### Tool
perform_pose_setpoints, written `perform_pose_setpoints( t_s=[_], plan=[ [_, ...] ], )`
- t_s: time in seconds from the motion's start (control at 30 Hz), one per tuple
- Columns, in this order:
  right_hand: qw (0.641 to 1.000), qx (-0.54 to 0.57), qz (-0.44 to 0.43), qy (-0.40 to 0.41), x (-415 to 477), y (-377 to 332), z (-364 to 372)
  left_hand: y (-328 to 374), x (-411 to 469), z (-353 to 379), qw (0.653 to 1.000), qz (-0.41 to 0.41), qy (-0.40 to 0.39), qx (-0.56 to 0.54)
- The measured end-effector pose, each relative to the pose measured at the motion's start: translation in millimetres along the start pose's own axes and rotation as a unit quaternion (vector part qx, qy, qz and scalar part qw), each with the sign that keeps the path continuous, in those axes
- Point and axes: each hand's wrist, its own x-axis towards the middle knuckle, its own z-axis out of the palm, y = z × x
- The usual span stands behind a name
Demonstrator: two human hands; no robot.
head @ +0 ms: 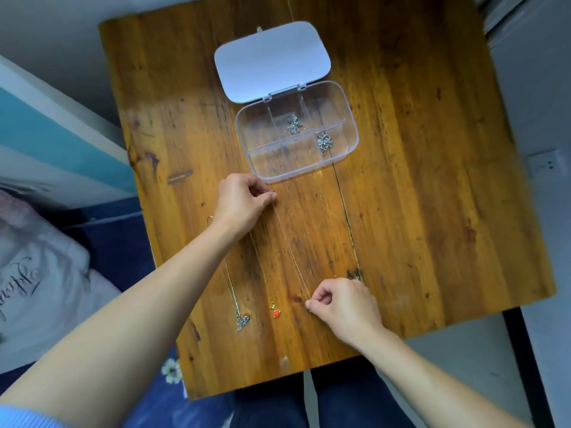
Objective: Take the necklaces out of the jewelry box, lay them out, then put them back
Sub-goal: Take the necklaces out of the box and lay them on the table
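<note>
A clear plastic jewelry box (352, 118) lies open on the wooden table (417, 180), its lid (272, 60) folded back. Two bunched silver necklaces sit in its compartments, one in the middle (292, 124) and one at the right (324, 142). My left hand (244, 202) pinches the far end of a thin gold chain (289, 245), and my right hand (343, 301) pinches its near end, so it is stretched straight on the table. To its left lie a chain with a red pendant (275, 312) and a silver necklace (239, 319), partly under my left forearm.
The table's near edge runs just behind my right wrist. A bed with a white pillow (40, 273) and dark blue bedding is at the left. A wall socket (543, 164) shows at the right, and my dark trousers below the table.
</note>
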Motion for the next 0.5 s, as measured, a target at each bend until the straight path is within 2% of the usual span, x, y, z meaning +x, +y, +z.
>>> perform_pose_setpoints(
  t_s=[0.1, 0.2, 0.27, 0.33, 0.43, 0.5],
  plan=[
    [0.998, -0.06, -0.001, -0.011, -2, -1, -7, -1, -1, 2, 1.0, 0.01, 0.018, 0.008],
    [0.998, -0.069, -0.002, -0.01, 5, -6, -35, 0, -3, -8, 0.999, 0.015, 0.045, 0.022],
    [0.997, -0.047, -0.019, 0.051, 18, -16, -68, -1, 0, -19, 0.995, 0.017, 0.094, 0.027],
    [0.988, -0.004, -0.05, 0.146, 40, -33, -106, 3, 5, -30, 0.991, 0.01, 0.135, -0.009],
    [0.966, 0.004, -0.115, 0.233, 81, -68, -155, 13, 15, -33, 0.989, -0.001, 0.123, -0.087],
    [0.959, -0.071, -0.15, 0.227, 108, -88, -170, 20, 21, -31, 0.988, -0.026, 0.097, -0.12]
  ],
)
